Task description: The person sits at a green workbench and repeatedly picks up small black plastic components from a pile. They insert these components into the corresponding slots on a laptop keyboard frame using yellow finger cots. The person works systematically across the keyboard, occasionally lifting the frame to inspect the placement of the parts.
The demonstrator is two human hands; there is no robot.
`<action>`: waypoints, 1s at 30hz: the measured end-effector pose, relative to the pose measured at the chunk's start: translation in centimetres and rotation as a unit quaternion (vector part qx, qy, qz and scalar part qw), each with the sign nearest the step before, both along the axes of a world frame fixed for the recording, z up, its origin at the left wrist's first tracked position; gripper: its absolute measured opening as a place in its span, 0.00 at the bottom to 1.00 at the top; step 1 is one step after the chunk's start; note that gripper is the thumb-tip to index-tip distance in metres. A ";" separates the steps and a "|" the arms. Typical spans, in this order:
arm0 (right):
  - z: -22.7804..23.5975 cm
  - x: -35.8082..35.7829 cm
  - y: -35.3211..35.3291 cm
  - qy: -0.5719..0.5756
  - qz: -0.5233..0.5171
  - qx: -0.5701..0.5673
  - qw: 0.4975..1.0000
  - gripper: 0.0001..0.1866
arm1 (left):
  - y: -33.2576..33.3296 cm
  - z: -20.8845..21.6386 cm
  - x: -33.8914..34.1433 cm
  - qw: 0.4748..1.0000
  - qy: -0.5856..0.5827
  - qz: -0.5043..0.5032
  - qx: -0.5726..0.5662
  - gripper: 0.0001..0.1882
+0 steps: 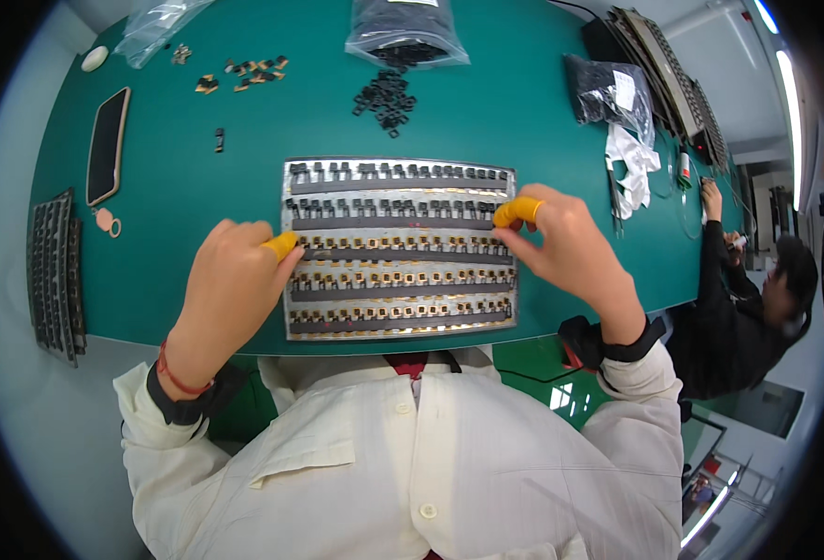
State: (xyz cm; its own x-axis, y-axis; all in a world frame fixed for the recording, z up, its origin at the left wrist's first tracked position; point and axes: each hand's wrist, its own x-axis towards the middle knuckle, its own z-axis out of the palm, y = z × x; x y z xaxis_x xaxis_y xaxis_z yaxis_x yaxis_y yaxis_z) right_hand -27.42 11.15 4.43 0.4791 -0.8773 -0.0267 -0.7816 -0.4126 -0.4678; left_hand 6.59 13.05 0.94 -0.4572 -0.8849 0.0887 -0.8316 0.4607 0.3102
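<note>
A metal tray [393,161] lies in front of me, holding rows of small parts between dark strips [384,224]. Black pieces top the two far rows; the nearer rows show gold-coloured squares. My left hand [242,266] is at the tray's left edge by the third row, thumb and a yellow-covered forefinger pinched together. At the right edge, beside the second and third rows, my right hand [561,238] is also closed, with yellow covers on its fingers. Whatever is between the fingertips of either hand is too small or hidden to make out.
Beyond the tray lie loose black pieces [386,98], a plastic bag [407,33] and small gold-and-black parts [258,70]. A phone [109,145] and stacked trays [55,275] are left. Right are a dark-filled bag [608,91], white cloth [631,168], tweezers [616,201] and a co-worker [739,308].
</note>
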 end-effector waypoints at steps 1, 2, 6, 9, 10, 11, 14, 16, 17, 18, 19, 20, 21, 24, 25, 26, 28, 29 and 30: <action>-0.6 -0.6 0.9 -0.004 -0.011 -0.001 1.000 0.09 | 0.5 0.4 -0.2 1.000 -0.016 0.000 0.024 0.13; -1.0 -1.1 1.6 -0.008 -0.021 -0.001 1.000 0.09 | 0.7 0.5 -0.5 0.998 -0.032 0.001 0.048 0.15; -2.9 -1.5 2.4 -0.026 -0.037 -0.012 0.999 0.09 | -0.1 0.5 -0.4 0.997 -0.012 -0.004 0.079 0.21; -3.5 -1.4 2.5 -0.022 -0.050 -0.021 0.998 0.09 | -1.0 1.8 -0.4 0.990 -0.031 -0.004 0.137 0.21; -3.7 -1.2 2.6 -0.021 -0.054 -0.023 0.998 0.09 | -1.2 2.4 -0.6 0.987 -0.040 -0.002 0.154 0.20; -3.7 -1.0 3.0 -0.024 -0.065 -0.035 0.997 0.09 | -1.5 2.9 -0.7 0.984 -0.050 0.000 0.170 0.19; -3.5 -0.1 4.5 -0.003 -0.090 -0.030 0.996 0.16 | -3.5 3.8 -0.2 0.971 -0.034 -0.004 0.235 0.14; -3.3 0.2 4.8 0.016 -0.095 0.003 0.995 0.19 | -5.2 3.1 -0.5 0.988 0.053 -0.015 0.146 0.12; -3.2 0.3 4.7 0.025 -0.098 0.020 0.995 0.21 | -6.1 2.7 -0.7 0.990 0.095 -0.022 0.102 0.13; -3.0 0.4 4.3 0.027 -0.091 0.014 0.995 0.22 | -7.2 2.2 -1.2 0.986 0.120 -0.023 0.115 0.14; -2.7 0.3 3.8 0.041 -0.084 0.044 0.995 0.22 | -8.4 2.0 -1.8 0.981 0.142 -0.021 0.127 0.14; -2.3 0.2 3.3 0.055 -0.077 0.074 0.993 0.21 | -9.4 1.8 -2.5 0.976 0.165 -0.021 0.138 0.15; -1.7 0.0 2.6 0.070 -0.072 0.103 0.990 0.21 | -10.4 1.5 -3.3 0.977 0.173 -0.028 0.123 0.15; 0.1 0.1 0.2 0.063 -0.029 0.155 0.985 0.18 | -12.6 -0.4 -5.6 0.977 0.192 -0.043 0.083 0.14; 0.4 0.2 -0.6 0.044 -0.029 0.131 0.990 0.17 | -13.2 -1.1 -6.3 0.977 0.193 -0.045 0.073 0.14; 0.6 0.5 -1.4 0.024 -0.028 0.108 0.993 0.16 | -13.5 -1.6 -6.7 0.978 0.194 -0.046 0.063 0.14; 0.2 0.9 -3.2 -0.017 -0.040 0.066 0.997 0.12 | -13.9 -2.1 -7.8 0.982 0.170 -0.035 0.079 0.13; -0.3 1.2 -4.2 -0.038 -0.026 0.045 0.998 0.12 | -14.1 -2.1 -8.0 0.983 0.158 -0.029 0.086 0.13; -0.7 1.6 -5.3 -0.058 -0.013 0.025 0.998 0.12 | -14.2 -2.0 -8.0 0.982 0.164 -0.034 0.087 0.13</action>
